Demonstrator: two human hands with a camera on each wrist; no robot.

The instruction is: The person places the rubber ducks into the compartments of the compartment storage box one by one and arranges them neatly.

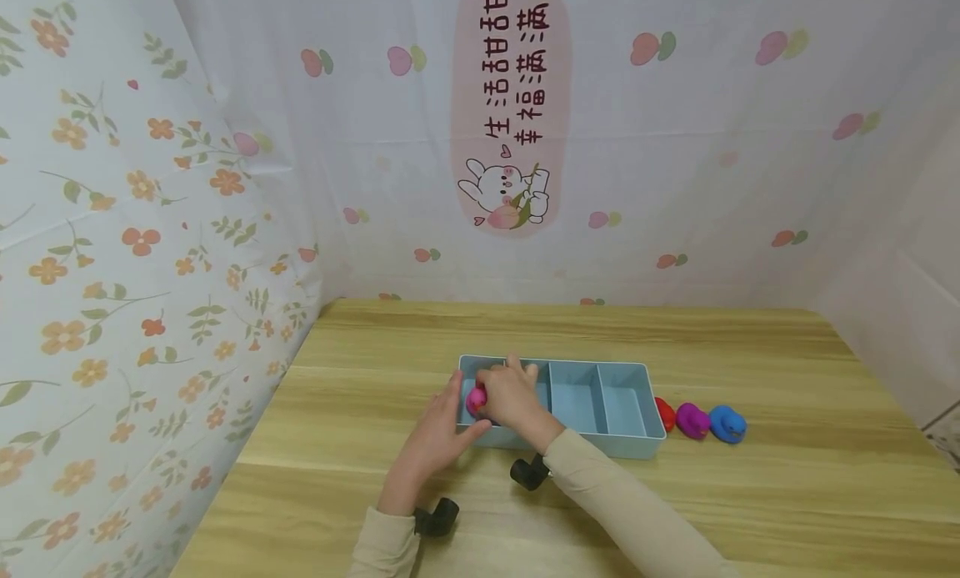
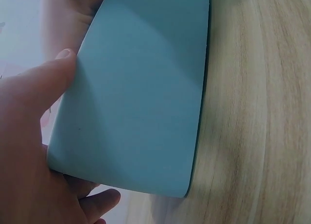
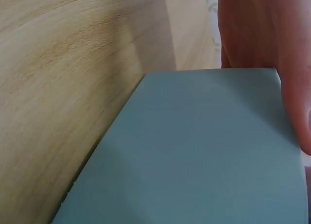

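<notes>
A pale blue divided box (image 1: 573, 446) stands lengthwise on the wooden table. My left hand (image 1: 435, 436) grips its left end, thumb over the front rim and fingers along the end wall; the left wrist view shows this thumb (image 2: 56, 76) at the rim. Reaching over the front wall, my right hand (image 1: 513, 399) holds a pink rubber duck (image 1: 474, 401) in the leftmost compartment. Part of the duck is hidden by the fingers. In the right wrist view the box's front wall (image 3: 194, 151) fills the middle, with my left hand (image 3: 257, 29) at its far end.
Right of the box, a red duck (image 1: 664, 414), a purple duck (image 1: 693, 421) and a blue duck (image 1: 727, 424) sit in a row on the table (image 1: 825, 478). A printed cloth (image 1: 360, 144) hangs behind, and a flowered one (image 1: 112, 311) at the left.
</notes>
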